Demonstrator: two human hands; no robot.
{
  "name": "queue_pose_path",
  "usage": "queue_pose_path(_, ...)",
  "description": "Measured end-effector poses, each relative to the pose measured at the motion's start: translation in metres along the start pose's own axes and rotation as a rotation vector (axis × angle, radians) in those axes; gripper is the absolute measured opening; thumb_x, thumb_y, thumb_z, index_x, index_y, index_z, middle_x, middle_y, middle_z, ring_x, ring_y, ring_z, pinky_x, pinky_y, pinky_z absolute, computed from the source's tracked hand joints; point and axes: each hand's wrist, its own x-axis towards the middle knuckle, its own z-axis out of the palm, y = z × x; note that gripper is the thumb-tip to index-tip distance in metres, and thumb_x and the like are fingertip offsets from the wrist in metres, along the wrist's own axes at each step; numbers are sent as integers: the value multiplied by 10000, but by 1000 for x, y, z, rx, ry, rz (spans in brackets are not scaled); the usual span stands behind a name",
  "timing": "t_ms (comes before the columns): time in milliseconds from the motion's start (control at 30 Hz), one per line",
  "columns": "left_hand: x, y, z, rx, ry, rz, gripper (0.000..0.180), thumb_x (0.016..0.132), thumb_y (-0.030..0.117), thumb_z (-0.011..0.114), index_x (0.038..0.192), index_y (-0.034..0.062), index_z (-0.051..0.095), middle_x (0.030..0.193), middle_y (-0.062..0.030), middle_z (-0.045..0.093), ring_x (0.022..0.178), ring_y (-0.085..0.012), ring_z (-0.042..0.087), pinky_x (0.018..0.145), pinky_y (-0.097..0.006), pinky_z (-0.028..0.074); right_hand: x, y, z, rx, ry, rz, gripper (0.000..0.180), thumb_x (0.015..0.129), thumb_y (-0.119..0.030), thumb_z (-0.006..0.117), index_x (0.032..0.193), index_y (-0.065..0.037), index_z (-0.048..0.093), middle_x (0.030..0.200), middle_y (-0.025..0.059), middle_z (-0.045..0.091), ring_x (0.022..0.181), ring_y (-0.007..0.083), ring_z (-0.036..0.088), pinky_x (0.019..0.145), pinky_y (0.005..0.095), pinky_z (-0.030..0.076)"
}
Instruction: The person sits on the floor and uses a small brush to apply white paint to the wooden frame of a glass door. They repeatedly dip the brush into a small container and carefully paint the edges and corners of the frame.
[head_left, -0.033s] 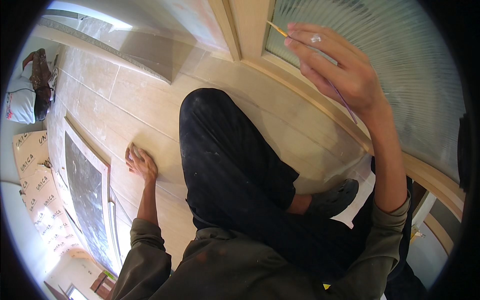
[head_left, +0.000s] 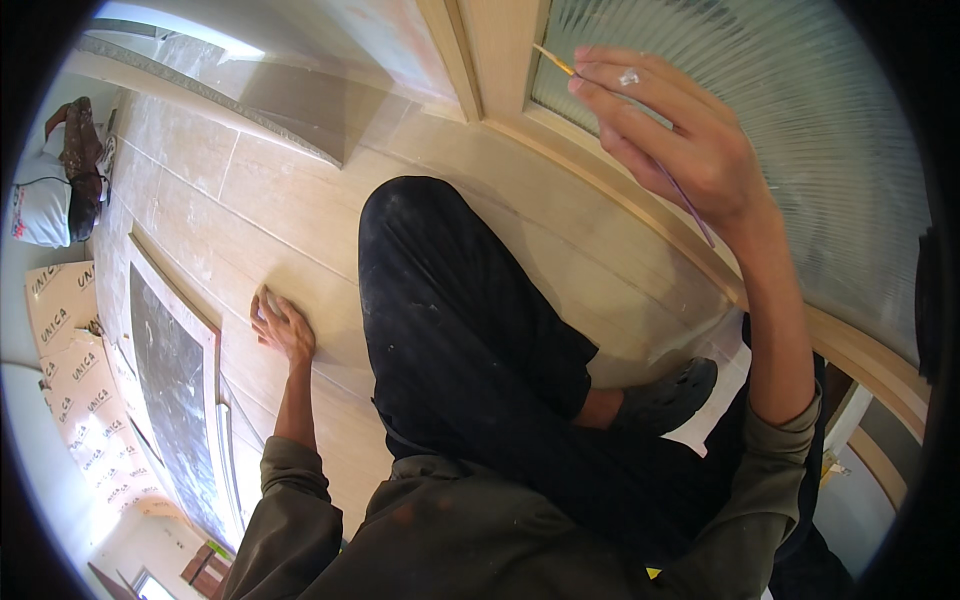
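Note:
My right hand (head_left: 690, 140) is raised at the upper right, its fingers closed around a thin paintbrush (head_left: 685, 200). The brush has a slim purple handle, a gold-coloured ferrule and a fine tip that points at the wooden frame (head_left: 508, 60) of a ribbed glass panel (head_left: 800, 110). A white smear sits on one of that hand's fingers. My left hand (head_left: 285, 328) leans on the tiled floor (head_left: 440, 150) to the left of my bent knee, fingers apart and slightly bent, with nothing seen in it.
A framed dark panel (head_left: 170, 345) lies on the left. Beyond it stand printed cardboard sheets (head_left: 85, 400). Another person (head_left: 75, 180) is at the far left. A grey-edged board (head_left: 220, 105) juts in at the upper left. My dark clog (head_left: 670, 398) is close to the panel's lower rail.

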Motion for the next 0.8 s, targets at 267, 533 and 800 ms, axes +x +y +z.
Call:
queue_pose_path(267, -1, 2, -1, 0, 7, 5, 448, 1002, 375, 478, 1414, 199, 502, 1458, -103, 414, 1322, -317, 391, 1070, -515, 284, -1, 1, 2, -4, 53, -5, 344, 763, -73, 749, 1099, -27, 694, 1133, 110, 679, 1096, 264, 652, 948, 355, 551)
queue_pose_path(533, -1, 3, -2, -15, -7, -7, 447, 998, 371, 481, 1414, 208, 502, 1455, -101, 415, 1329, -314, 381, 1074, -517, 277, -3, -1, 3, -4, -5, 23, 331, 770, -80, 754, 1093, -31, 702, 1131, 107, 683, 1091, 265, 655, 953, 357, 550)
queue_pose_path(800, -1, 3, -1, 1, -2, -13, 441, 1002, 366, 479, 1414, 209, 499, 1451, -93, 413, 1329, -314, 383, 1084, -535, 272, -3, 0, 5, -33, 32, 0, 310, 785, -102, 747, 1087, -45, 704, 1134, 104, 685, 1092, 253, 657, 962, 350, 548)
